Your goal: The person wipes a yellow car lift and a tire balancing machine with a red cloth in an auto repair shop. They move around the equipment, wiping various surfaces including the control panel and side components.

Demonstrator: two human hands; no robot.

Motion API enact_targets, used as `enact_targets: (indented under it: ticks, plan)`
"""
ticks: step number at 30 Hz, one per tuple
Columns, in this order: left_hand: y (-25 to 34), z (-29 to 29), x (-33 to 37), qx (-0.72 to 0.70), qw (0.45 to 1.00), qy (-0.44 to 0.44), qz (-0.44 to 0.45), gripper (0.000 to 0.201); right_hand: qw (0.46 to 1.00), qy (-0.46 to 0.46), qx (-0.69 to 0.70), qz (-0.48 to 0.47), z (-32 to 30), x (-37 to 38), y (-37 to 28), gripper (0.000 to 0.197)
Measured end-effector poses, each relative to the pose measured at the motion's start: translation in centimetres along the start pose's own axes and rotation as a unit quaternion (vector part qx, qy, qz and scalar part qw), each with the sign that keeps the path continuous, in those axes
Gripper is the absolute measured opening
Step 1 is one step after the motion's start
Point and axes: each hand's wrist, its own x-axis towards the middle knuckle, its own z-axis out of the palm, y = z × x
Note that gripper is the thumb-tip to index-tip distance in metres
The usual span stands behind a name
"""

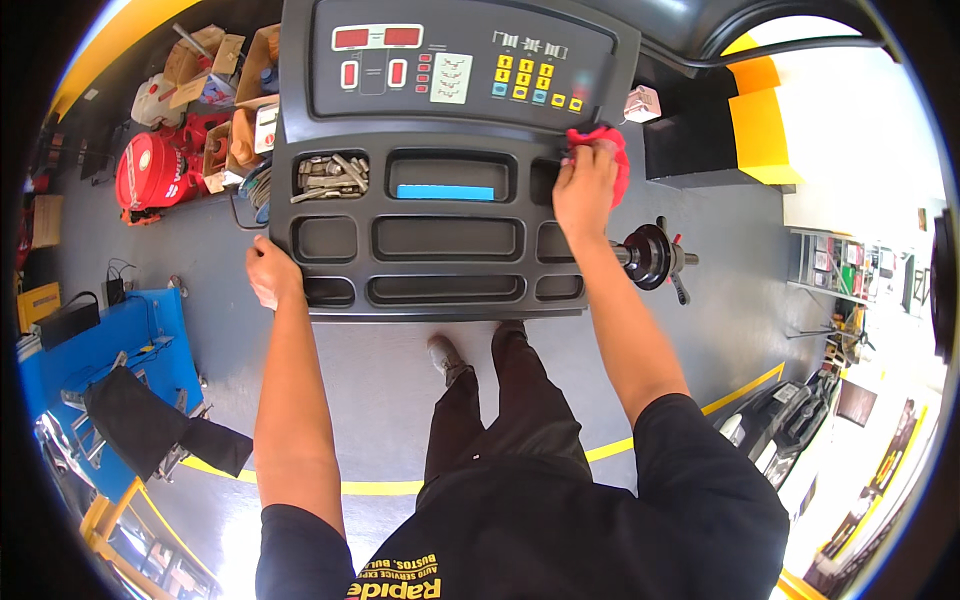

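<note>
In front of me stands a dark grey wheel balancer; its moulded top tray [447, 205] has several compartments below a control panel [462, 62] with red displays and yellow and blue buttons. My right hand [586, 190] is closed on a red cloth [612, 160], pressed to the tray's upper right side just under the panel. At the tray's left edge, my left hand [272, 274] has its fingers curled against the rim. Metal wheel weights [331, 177] fill the upper left compartment. A blue strip [445, 192] lies in the upper middle one.
The balancer's shaft [655, 257] juts out on the right. Cardboard boxes [205, 65] and a red round container [150, 172] sit on the floor at the far left. A blue workbench-like unit [110, 350] stands left. A yellow line [380, 488] crosses the floor behind my feet.
</note>
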Motion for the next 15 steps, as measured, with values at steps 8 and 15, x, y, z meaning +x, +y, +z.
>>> enact_targets:
  ticks: [8,15]
  plan:
    - [-0.5,0.3,0.7,0.016,1.0,-0.012,0.001,0.059,0.922,-0.039,0.317,-0.217,4.9,3.4,-18.4,0.019]
    - [-1.3,0.9,1.5,0.011,0.999,-0.013,0.028,0.062,0.903,-0.038,0.333,-0.269,2.8,3.7,-7.8,0.02]
